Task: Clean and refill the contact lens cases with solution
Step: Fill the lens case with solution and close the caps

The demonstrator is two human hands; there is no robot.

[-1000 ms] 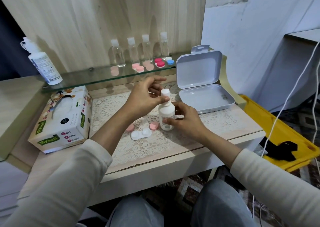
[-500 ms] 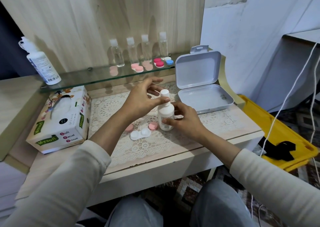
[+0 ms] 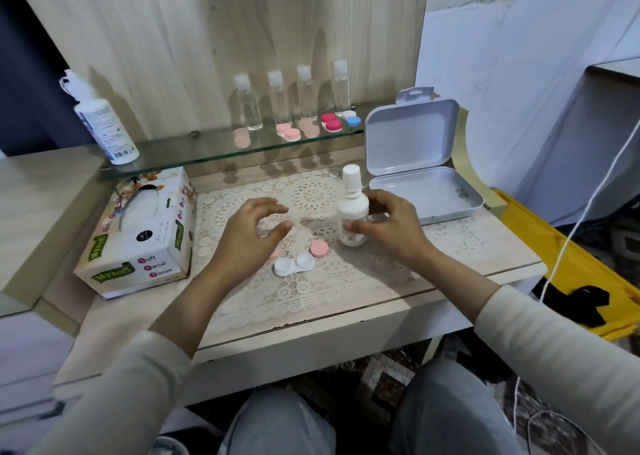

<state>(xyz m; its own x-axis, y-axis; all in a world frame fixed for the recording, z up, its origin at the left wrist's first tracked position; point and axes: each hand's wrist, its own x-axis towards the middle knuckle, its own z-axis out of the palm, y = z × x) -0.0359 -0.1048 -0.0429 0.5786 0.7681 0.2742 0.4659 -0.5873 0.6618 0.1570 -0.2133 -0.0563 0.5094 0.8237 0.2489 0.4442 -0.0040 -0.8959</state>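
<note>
On the lace mat (image 3: 311,191) of the surface (image 3: 509,257): bottle (image 3: 352,212) upright, capped. Right hand (image 3: 394,232) curved round it, thumb touching the label; grip firm or loose, cannot tell. Left hand (image 3: 249,236) over the mat, grip wide, fingers loosely curved, holding nothing. White case (image 3: 294,264) uncapped, between the hands. Pink cap (image 3: 319,249) just beside the case, near the bottle.

Upright bottle (image 3: 352,217), right hand (image 3: 394,232) touching, left hand (image 3: 247,236) hovering
</note>
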